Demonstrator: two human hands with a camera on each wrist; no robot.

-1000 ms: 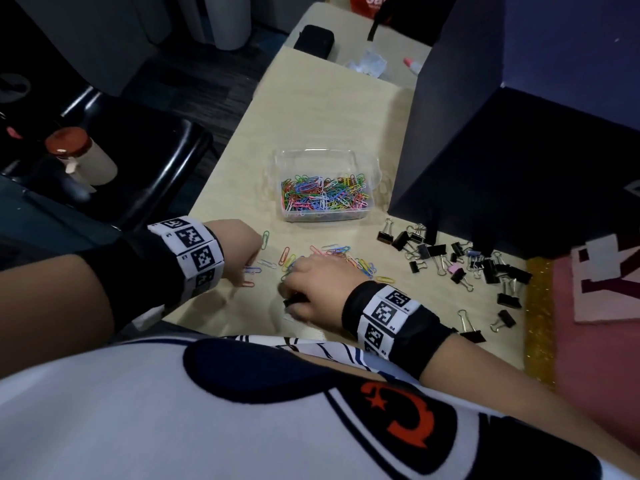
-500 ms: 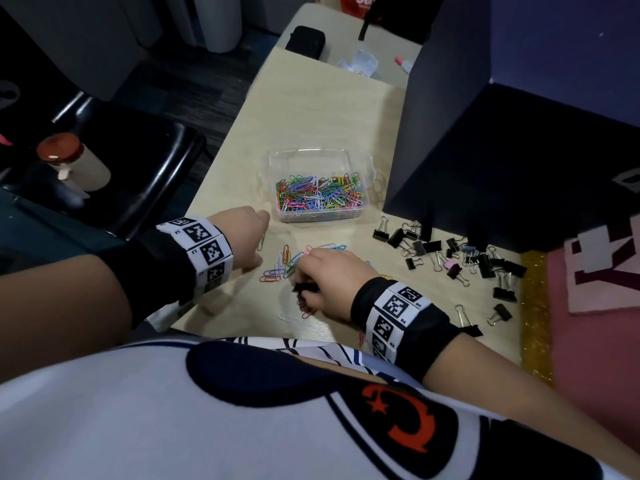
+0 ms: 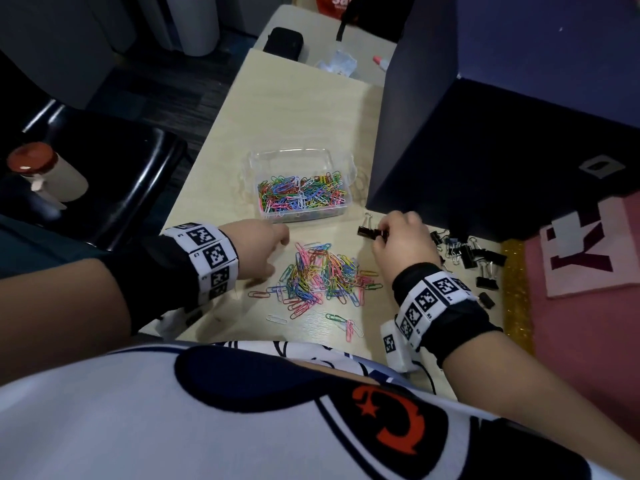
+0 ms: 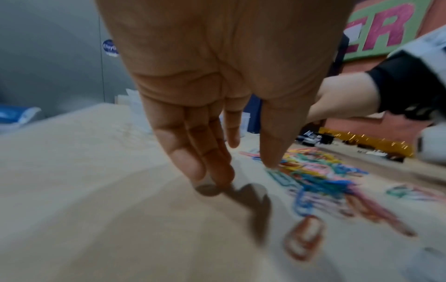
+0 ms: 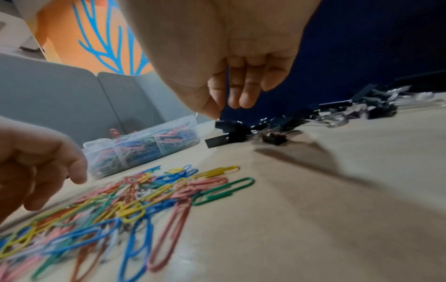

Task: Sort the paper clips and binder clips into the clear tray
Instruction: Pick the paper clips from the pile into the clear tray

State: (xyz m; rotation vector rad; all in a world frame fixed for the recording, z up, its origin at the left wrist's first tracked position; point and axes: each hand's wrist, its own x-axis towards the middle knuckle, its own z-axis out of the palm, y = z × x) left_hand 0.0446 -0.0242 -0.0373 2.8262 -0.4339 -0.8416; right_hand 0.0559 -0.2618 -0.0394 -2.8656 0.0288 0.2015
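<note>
Nearest the torso: loose pile of coloured paper clips on the pale wooden table, a few strays at its near edge. Left hand just left of the pile, fingers straight and pointing down at the tabletop, holding nothing. Right hand beyond the pile's right side, over a small cluster of black binder clips; fingers loosely bent, no grasp visible. More binder clips scattered to the right. Farther back: clear tray, partly filled with paper clips only. Dark blue box stands right of the tray.
</note>
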